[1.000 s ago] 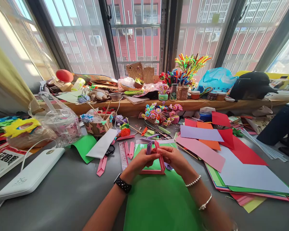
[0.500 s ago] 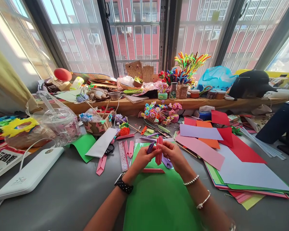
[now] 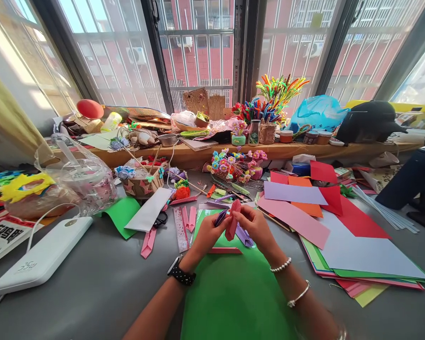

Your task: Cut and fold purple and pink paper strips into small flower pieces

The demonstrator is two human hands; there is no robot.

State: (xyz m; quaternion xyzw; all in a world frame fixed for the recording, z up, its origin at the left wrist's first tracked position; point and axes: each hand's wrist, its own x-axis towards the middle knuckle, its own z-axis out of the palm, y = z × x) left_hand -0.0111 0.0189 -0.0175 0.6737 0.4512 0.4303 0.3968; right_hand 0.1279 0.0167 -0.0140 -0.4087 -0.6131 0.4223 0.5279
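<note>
Between both hands, upright above the green mat [image 3: 233, 297], is a folded pink paper piece [image 3: 233, 225]. My left hand [image 3: 212, 232] is closed on its left side and also has a folded purple paper piece [image 3: 220, 217] tucked between the fingers. My right hand [image 3: 255, 225] pinches the pink piece from the right, near its middle. Just beyond that hand lies a folded purple paper [image 3: 245, 237] on the mat. A folded pink strip [image 3: 225, 250] rests flat below the hands. More folded pink paper [image 3: 149, 242] and a ruler [image 3: 181, 230] lie to the left.
Stacked coloured sheets [image 3: 371, 257] cover the right of the table. A white power bank [image 3: 42, 255] lies at left with its cable. Farther back stand a basket [image 3: 143, 182] and small crocheted-looking flowers [image 3: 226, 165]. Black scissors handles [image 3: 161, 219] show beside a white paper [image 3: 148, 210].
The pink folded paper has been turned in my fingers, so a broader, pointed face shows now. Both hands stay in nearly the same place.
</note>
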